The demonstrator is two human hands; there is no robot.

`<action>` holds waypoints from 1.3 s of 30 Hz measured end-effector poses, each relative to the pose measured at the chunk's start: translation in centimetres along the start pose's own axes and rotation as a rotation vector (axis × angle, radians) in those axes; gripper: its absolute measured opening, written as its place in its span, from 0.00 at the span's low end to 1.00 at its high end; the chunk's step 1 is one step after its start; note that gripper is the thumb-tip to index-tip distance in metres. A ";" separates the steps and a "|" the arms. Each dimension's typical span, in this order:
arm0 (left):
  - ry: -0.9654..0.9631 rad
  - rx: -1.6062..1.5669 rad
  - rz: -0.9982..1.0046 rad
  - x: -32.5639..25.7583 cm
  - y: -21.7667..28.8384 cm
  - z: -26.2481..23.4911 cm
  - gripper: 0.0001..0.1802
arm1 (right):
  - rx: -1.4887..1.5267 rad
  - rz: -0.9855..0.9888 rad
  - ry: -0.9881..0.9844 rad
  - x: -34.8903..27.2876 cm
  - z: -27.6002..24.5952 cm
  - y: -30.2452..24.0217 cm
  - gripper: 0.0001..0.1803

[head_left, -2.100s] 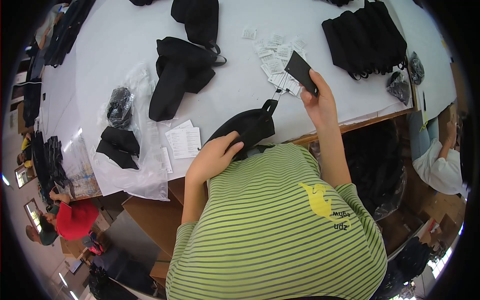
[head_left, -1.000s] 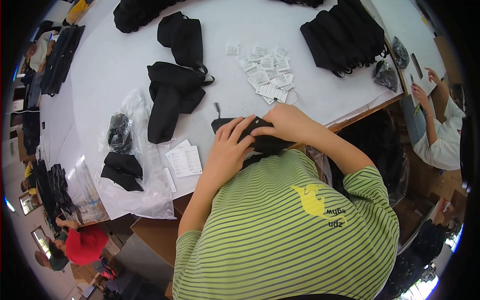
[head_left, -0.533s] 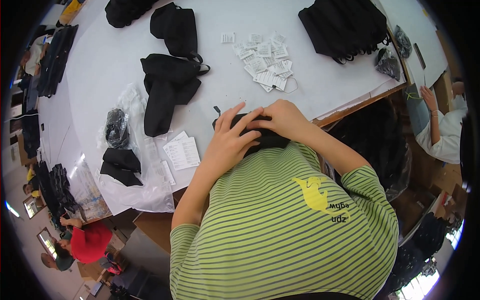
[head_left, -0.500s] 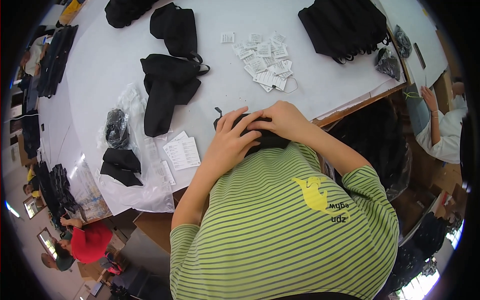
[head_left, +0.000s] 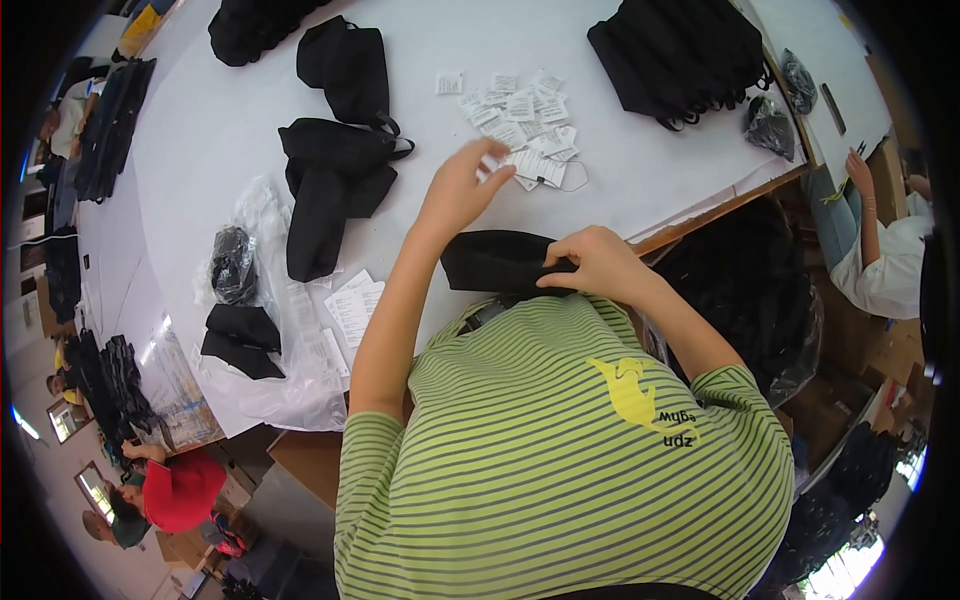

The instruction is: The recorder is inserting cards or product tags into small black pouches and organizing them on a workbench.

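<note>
My right hand pinches the right end of a black fabric piece at the table's near edge, against my striped shirt. A dark strap with a buckle shows below the fabric. Raised off the fabric, my left hand is stretched forward, thumb and fingers apart and slightly blurred, with nothing visible in it. Its fingertips are close to a heap of small white printed packets. A white tag with a thin string lies at the heap's near side.
Black fabric pieces lie left of my hands, near a clear plastic bag and white printed sheets. A black fabric stack sits far right, beside a wrapped dark bundle. A co-worker's hand is at the right.
My left hand has let go of the black fabric and moved forward toward the white packets. My right hand has stayed on the fabric, which now shows more of its surface.
</note>
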State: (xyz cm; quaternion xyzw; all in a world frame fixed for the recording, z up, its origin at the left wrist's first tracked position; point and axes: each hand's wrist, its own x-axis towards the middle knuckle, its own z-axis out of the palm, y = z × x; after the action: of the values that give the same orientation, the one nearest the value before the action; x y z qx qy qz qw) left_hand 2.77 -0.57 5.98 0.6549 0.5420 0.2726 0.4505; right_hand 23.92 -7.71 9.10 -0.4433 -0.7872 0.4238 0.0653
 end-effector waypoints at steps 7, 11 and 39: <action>0.268 0.549 0.284 5.6 -3.3 1.3 0.14 | -0.096 -0.100 0.149 -0.6 0.3 0.4 0.15; 0.200 0.100 0.151 2.2 1.1 -1.4 0.09 | -0.170 -0.188 0.265 -1.0 -1.4 -1.1 0.12; 0.347 -1.610 -0.168 -9.8 3.0 -1.1 0.29 | 0.670 -0.163 0.348 3.8 -2.1 -6.6 0.10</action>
State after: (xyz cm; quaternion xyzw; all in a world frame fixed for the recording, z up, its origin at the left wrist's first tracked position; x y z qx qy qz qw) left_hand 0.64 -9.59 10.36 0.0379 0.2902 0.6401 0.7104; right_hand 18.38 -5.18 14.16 -0.3988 -0.6149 0.5691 0.3726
